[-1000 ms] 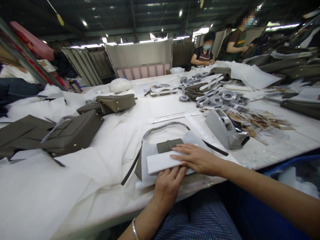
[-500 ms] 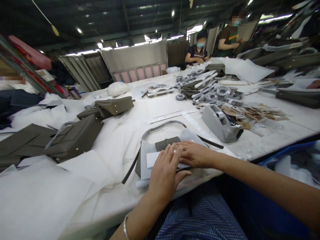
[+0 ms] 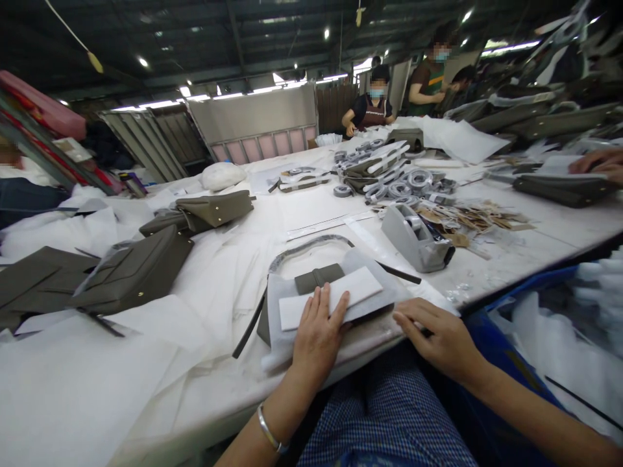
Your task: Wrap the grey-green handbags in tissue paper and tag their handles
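A dark olive handbag (image 3: 263, 324) lies at the table's near edge, with a sheet of white tissue paper (image 3: 281, 347) spread over it. Across the sheet rests a flat white padding strip (image 3: 363, 288). My left hand (image 3: 318, 334) presses down on the strip, fingers outstretched. Beside the bag's right near corner is my right hand (image 3: 442, 340), its fingers curled and thumb tip close to them; whether anything is pinched there is too small to make out. The wrapped handle (image 3: 311, 244) arches beyond the bag, and a dark strap (image 3: 250, 324) sticks out left.
A grey tape dispenser (image 3: 413, 237) stands right of the bag, near tags (image 3: 479, 220) and coiled wrapped straps (image 3: 399, 188). More olive bags (image 3: 141, 272) and loose white sheets (image 3: 73, 383) lie left. A blue bin (image 3: 516, 363) is at the right. Co-workers sit and stand beyond.
My right hand has come off the padding strip and moved right and nearer, to the bag's corner. My left hand stays on the strip, more of which is uncovered.
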Demonstrator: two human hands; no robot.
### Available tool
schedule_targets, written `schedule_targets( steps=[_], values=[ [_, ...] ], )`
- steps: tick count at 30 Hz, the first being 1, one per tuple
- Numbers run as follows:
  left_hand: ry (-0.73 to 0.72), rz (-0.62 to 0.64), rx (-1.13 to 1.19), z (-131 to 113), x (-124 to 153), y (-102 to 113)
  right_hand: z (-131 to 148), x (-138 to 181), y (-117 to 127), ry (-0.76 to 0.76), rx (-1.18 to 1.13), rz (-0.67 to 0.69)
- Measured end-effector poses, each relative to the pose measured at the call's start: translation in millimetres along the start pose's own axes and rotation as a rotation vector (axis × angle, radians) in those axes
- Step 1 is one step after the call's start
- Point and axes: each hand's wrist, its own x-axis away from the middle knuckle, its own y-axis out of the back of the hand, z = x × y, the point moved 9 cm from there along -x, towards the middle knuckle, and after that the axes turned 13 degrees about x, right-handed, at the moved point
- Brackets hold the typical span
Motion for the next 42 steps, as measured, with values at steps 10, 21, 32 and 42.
schedule_targets(
  steps=[10,21,32,42],
  values=[
    [-0.057,-0.012,-0.016,0,4,-4,-40,36,-70,-0.833,-1.094,0.216],
    [-0.046,-0.084,0.017,2,16,11,5,4,-74,-0.955,-1.535,0.066],
    [0.021,-0.248,0.144,36,15,40,-28,-57,-24,-0.118,-0.241,0.144],
    [0.031,-0.246,0.156,37,15,37,-113,-58,-46,-0.138,0.487,0.272]
  ],
)
